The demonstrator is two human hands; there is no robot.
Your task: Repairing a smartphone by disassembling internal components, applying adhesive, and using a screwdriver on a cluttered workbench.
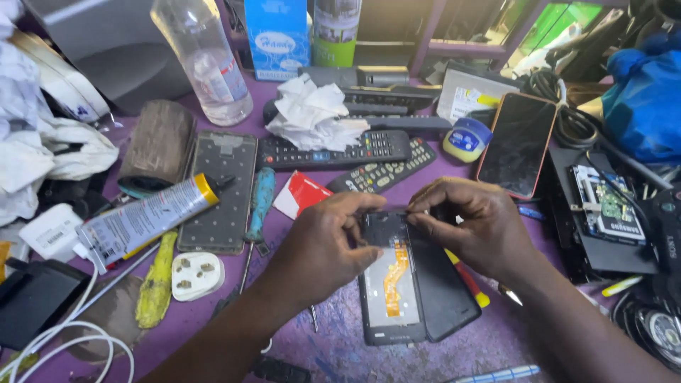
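An opened phone [391, 284] lies on the purple table [340, 347], its inside showing an orange flex strip. A black back cover [443, 291] sits half under it on the right. My left hand [319, 245] grips the phone's upper left edge, thumb and fingers pinching the frame. My right hand [472, 223] pinches the phone's top right corner, fingertips meeting those of the left hand.
Around lie a glue tube [142, 220], a phone frame [220, 191], a teal-handled screwdriver [260, 202], a white plug [197, 275], two remotes [355, 152], crumpled tissue [312, 113], a plastic bottle [206, 57], a dark-screened phone [516, 144], a small jar [466, 140] and a circuit board [608, 206].
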